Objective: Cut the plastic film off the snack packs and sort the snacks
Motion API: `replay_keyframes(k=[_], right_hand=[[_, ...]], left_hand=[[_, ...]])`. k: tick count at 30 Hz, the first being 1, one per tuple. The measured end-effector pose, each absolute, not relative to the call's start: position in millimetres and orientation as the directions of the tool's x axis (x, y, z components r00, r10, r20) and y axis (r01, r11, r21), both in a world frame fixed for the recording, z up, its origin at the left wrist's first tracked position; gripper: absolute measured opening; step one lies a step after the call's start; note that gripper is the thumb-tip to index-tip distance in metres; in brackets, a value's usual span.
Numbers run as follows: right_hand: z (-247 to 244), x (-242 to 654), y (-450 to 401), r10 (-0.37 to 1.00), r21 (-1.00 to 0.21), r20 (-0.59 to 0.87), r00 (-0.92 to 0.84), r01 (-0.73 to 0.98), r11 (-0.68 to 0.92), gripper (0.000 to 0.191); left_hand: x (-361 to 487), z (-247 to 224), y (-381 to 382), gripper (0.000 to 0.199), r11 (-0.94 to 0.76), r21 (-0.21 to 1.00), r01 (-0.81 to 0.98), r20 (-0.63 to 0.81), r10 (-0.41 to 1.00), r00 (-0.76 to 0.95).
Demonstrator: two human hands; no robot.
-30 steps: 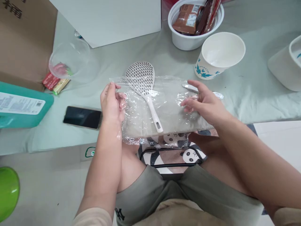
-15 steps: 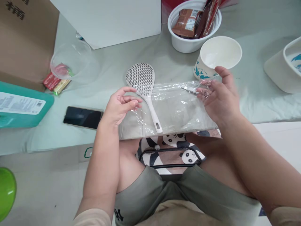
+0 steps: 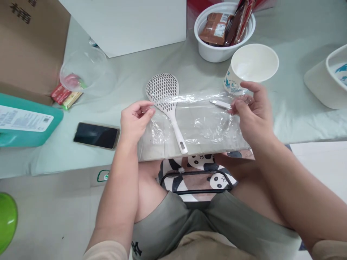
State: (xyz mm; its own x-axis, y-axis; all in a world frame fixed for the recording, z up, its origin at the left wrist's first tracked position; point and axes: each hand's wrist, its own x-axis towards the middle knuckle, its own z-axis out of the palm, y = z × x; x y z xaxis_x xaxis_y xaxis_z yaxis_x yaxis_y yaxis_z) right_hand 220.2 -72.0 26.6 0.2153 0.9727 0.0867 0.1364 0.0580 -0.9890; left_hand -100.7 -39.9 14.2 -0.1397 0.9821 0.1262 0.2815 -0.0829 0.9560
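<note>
A clear plastic bag (image 3: 202, 122) is stretched between my two hands, above the table edge. My left hand (image 3: 137, 119) pinches its left upper corner between thumb and fingers. At the other end, my right hand (image 3: 253, 112) grips the bunched plastic, index finger raised. A slim white tool with a slanted tip (image 3: 221, 104), like a small cutter, points left from the right fingers; how it is held is hidden. Partly behind the film lies a white slotted skimmer (image 3: 163, 88), its handle toward me. Just beyond my right hand is a white paper tub (image 3: 253, 63) with blue leaves.
A phone (image 3: 96, 135) lies left of my left arm. Farther left are a clear plastic bowl (image 3: 84, 70), small snack packets (image 3: 61, 94) and a teal container (image 3: 29, 121). At the back stand a white box (image 3: 132, 25) and a white bowl of packets (image 3: 217, 54). Another tub (image 3: 322, 81) lies right.
My left hand has shifted slightly left and its fingers have closed on the bag. My right fingers have drawn in, and more of the white tool shows.
</note>
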Motion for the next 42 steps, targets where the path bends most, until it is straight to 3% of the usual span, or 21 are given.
replay_keyframes(k=[4,9,11,14,16,19,21,24,26,30,34,37,42], right_hand=[[24,222,-73,0.966,-0.961,0.157,0.206,0.256,0.102,0.022],[17,228,-71,0.974,-0.867,0.21,0.09,0.478,0.142,0.041],[15,229,-69,0.968,-0.787,0.24,0.069,0.597,0.152,0.03],[14,229,-68,0.937,-0.704,0.335,0.096,0.687,0.181,0.004],[16,227,-68,0.909,-0.699,0.401,0.113,0.68,0.224,0.003],[20,226,-71,0.894,-0.762,0.438,0.092,0.566,0.315,0.013],[23,225,-74,0.92,-0.866,0.387,0.061,0.368,0.34,0.02],[27,222,-77,0.98,-0.982,0.189,0.065,-0.001,0.19,0.028],[29,218,-75,0.991,-0.99,0.03,0.128,-0.134,0.047,0.03],[31,212,-69,0.951,-0.947,-0.281,0.128,-0.196,-0.253,0.027],[31,212,-68,0.875,-0.861,-0.48,-0.058,-0.161,-0.483,0.047],[31,214,-69,0.877,-0.866,-0.473,-0.085,-0.139,-0.48,0.051],[34,212,-66,0.925,-0.894,-0.37,0.083,-0.302,-0.33,0.032]], left_hand=[[-100,13,-38,0.013,-0.197,0.955,0.222,0.24,0.953,-0.185],[-100,18,-37,0.031,-0.304,0.931,0.202,0.33,0.938,-0.108],[-97,21,-38,0.037,-0.296,0.94,0.169,0.316,0.943,-0.106],[-90,26,-41,0.035,-0.258,0.966,-0.02,0.253,0.958,-0.132],[-87,31,-44,0.037,-0.199,0.97,-0.14,0.178,0.973,-0.149],[-85,38,-48,0.039,-0.092,0.974,-0.209,0.065,0.989,-0.134],[-85,44,-50,0.034,-0.042,0.975,-0.217,0.017,0.993,-0.117],[-83,49,-51,0.028,0.0,0.977,-0.212,-0.028,0.991,-0.128],[-81,48,-50,0.026,0.049,0.978,-0.201,-0.081,0.985,-0.154],[-80,39,-45,0.03,0.153,0.962,-0.224,-0.198,0.961,-0.193],[-83,36,-38,0.027,0.183,0.955,-0.232,-0.24,0.938,-0.248],[-82,40,-34,0.021,0.2,0.968,-0.149,-0.242,0.901,-0.361],[-79,43,-33,0.021,0.278,0.959,-0.058,-0.276,0.864,-0.421]])
